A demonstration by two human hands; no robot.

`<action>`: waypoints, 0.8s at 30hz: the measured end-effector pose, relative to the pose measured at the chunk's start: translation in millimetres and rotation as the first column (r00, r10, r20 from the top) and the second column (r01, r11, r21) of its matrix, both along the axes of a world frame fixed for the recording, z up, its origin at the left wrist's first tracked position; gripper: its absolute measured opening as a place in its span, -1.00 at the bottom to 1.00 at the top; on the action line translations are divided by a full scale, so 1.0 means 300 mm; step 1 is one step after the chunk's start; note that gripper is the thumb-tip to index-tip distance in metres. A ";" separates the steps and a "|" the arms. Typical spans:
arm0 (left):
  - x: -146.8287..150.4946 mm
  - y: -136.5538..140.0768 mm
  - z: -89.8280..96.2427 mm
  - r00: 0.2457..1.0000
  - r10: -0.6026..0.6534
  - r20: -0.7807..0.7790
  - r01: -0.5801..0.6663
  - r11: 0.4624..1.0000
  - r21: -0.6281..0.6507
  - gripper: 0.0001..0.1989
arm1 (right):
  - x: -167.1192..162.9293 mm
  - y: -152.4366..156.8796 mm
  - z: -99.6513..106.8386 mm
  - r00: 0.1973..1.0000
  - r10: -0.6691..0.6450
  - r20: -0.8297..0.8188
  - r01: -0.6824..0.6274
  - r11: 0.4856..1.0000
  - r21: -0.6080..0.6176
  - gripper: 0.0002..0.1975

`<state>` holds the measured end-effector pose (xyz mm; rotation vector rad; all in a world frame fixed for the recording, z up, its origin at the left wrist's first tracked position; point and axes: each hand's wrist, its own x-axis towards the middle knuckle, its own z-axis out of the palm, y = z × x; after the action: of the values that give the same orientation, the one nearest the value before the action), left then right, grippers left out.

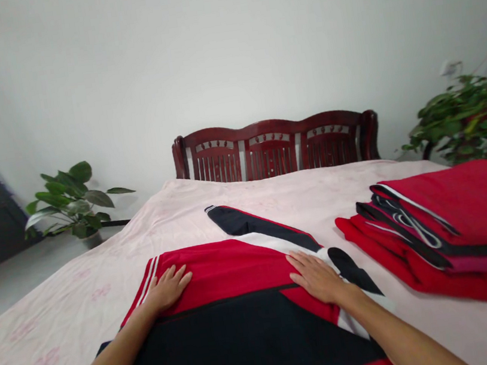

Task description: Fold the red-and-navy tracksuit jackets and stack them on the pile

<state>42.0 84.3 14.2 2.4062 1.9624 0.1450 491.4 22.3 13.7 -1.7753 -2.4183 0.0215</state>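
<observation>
A red, navy and white jacket lies spread on the bed in front of me, with white stripes along its left hem. One navy sleeve stretches out beyond the body toward the headboard. My left hand rests flat on the red part beside the striped hem, fingers spread. Near the white shoulder section, my right hand also presses flat on the cloth with its fingers apart. Neither hand grasps the fabric. The jacket's near edge runs out of view at the bottom.
A stack of folded red and dark clothes sits to the right on the pale pink bedsheet. Behind the bed stands a dark red wooden headboard. Potted plants flank it, one at left, another leafy plant at right.
</observation>
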 end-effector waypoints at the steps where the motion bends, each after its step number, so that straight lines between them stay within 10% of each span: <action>1: 0.011 0.009 0.009 1.000 0.009 -0.007 -0.009 0.999 -0.036 -0.56 | 0.004 0.011 0.013 1.000 0.000 -0.009 0.000 1.000 -0.013 -0.40; 9: 0.185 -0.029 -0.070 0.962 0.267 -0.058 -0.255 0.954 0.157 -0.32 | 0.021 0.206 0.153 0.905 -0.404 -0.133 0.410 0.912 0.016 -0.62; 18: 0.191 -0.035 -0.070 0.997 0.069 -0.046 -0.053 0.956 0.290 -0.55 | 0.056 0.398 0.088 0.732 -0.666 -0.142 0.660 0.745 -0.094 -0.58; 24: 0.168 -0.021 -0.031 0.998 0.060 0.006 -0.059 0.970 0.235 -0.62 | 0.091 0.422 0.056 0.712 -0.648 -0.269 0.635 0.758 -0.145 -0.66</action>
<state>92.5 78.0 4.9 2.4830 2.1292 0.4008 518.8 148.8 30.4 -2.3336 -1.4930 0.2523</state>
